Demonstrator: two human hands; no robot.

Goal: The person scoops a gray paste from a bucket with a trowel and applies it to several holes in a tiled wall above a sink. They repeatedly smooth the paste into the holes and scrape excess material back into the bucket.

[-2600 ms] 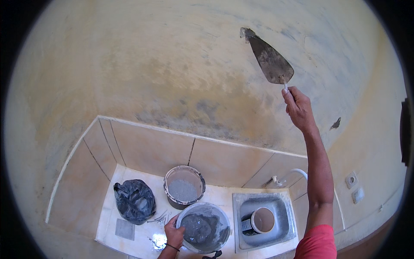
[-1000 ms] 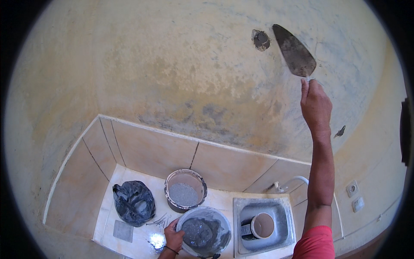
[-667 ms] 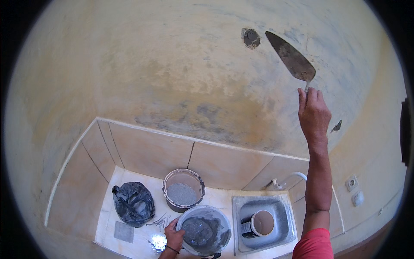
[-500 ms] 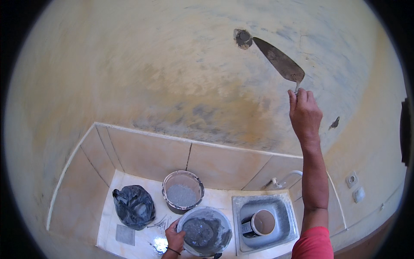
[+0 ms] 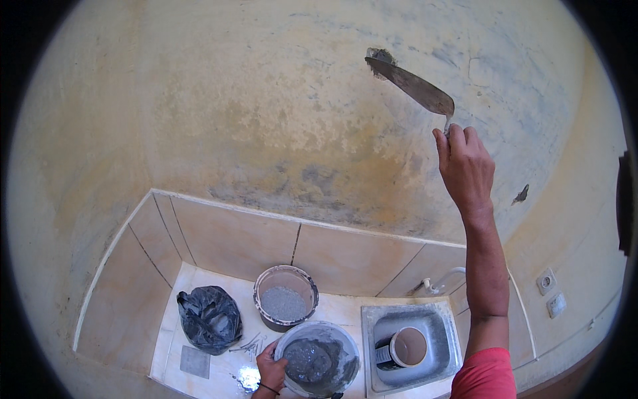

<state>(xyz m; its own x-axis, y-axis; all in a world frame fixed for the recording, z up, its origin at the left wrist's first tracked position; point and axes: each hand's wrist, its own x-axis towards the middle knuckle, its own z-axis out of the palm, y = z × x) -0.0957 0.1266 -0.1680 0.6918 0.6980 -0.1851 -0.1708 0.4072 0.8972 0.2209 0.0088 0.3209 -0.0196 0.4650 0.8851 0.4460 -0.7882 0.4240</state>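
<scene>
Overhead, right hand [image 5: 467, 166]: closed firmly round the handle of the trowel [image 5: 419, 88], most of the handle hidden in the fist.
Blade: ran up and left from the fist, tilted nearly edge-on; tip just past the left side of the patch [image 5: 381, 53].
Change: a second earlier the blade stood off to the right, patch in full sight. Then the tip reached the patch's right edge; by this moment the blade crossed its lower part.
Meaning: read as the trowel brought back to bear on the patch. Whether it pressed the wall [image 5: 266, 100] could not be told.
Patch: high on the wall, dark grey, ragged-edged; judged not yet smoothed off.
Left hand [image 5: 271, 368]: fingers hooked on the left rim of the tub [image 5: 348, 340], hold unchanged throughout.
Mix [image 5: 309, 362]: wet, grey, in the tub; no clear loss over those seconds.
Bucket [image 5: 286, 275]: just behind the tub, grey powder [image 5: 284, 304] inside.
Bag [image 5: 210, 322]: black, on the counter [image 5: 340, 307], left of the bucket.
Sink [image 5: 367, 339]: right of the tub, a container [image 5: 408, 346] tipped over in it.
</scene>
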